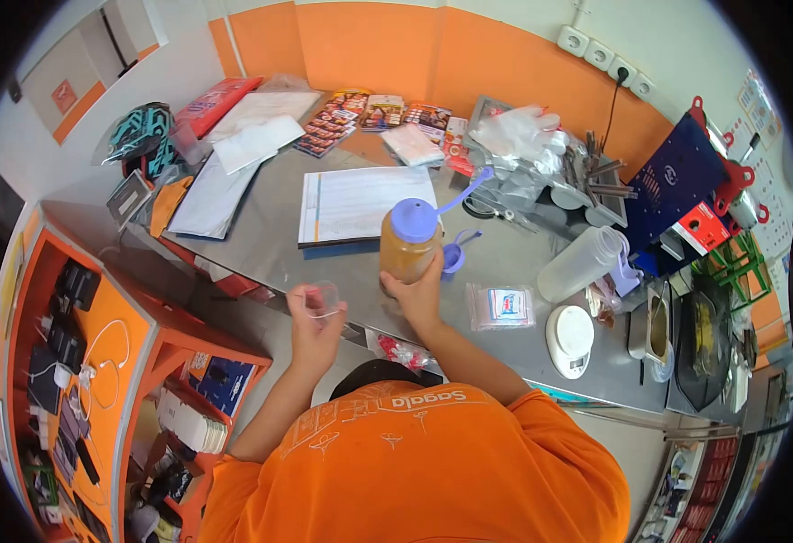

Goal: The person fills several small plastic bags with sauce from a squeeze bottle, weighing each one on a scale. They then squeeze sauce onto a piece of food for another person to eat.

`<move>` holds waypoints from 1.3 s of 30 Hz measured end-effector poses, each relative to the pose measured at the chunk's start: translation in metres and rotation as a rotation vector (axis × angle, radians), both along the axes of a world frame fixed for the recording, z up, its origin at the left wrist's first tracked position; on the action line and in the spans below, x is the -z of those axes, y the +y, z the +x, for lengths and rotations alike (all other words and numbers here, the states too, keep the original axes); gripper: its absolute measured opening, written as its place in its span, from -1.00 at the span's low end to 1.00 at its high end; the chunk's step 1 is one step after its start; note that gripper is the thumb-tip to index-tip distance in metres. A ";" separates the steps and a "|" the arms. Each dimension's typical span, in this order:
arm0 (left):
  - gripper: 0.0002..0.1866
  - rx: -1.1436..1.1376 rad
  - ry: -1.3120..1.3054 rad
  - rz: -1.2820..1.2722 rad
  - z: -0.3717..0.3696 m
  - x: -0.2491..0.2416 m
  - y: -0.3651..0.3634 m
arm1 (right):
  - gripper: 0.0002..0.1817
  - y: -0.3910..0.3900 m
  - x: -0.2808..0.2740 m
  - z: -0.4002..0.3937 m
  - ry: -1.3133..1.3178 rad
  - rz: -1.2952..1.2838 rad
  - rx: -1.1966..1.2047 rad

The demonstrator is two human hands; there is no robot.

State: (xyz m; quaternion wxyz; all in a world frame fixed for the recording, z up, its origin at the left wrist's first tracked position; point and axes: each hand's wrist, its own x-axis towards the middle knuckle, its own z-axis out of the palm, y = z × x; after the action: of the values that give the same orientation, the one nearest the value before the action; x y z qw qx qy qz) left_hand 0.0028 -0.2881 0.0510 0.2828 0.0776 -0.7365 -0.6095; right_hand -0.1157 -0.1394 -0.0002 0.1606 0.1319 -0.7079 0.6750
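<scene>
My right hand (419, 291) is wrapped round the lower part of a squeeze bottle (406, 252) with brownish contents and a purple lid. The bottle stands upright at the table's front edge, its purple cap strap sticking out to the right. In my left hand (313, 328) is a small clear plastic cup (326, 294), held in front of the table edge, apart from the bottle. A loose purple bottle lid (453, 259) lies just right of the bottle. Behind the bottle rests a clipboard with a printed form (360, 201).
On the metal table (274, 217), a small plastic packet (502, 308), a white kitchen scale (570, 339) and an empty clear squeeze bottle (582, 264) sit to the right. Printed leaflets (333, 122) lie at the back. An orange shelf unit (129, 330) stands at left.
</scene>
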 end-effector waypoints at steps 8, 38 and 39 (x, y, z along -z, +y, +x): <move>-0.50 0.215 -0.071 -0.209 0.010 -0.054 -0.011 | 0.09 0.073 -0.146 -0.005 0.815 0.890 -0.024; -0.41 0.410 0.121 0.128 -0.014 -0.118 -0.026 | -0.67 -0.004 -0.362 -0.017 2.194 0.727 -0.047; -0.40 0.420 0.109 0.121 -0.013 -0.118 -0.027 | -0.68 -0.001 -0.363 -0.013 2.163 0.801 -0.073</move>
State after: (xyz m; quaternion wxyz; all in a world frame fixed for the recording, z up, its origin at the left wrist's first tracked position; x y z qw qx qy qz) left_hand -0.0105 -0.3148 0.1687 0.1840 -0.0935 -0.6823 -0.7014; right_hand -0.1291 -0.1405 0.3630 0.6104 0.7033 -0.3594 -0.0598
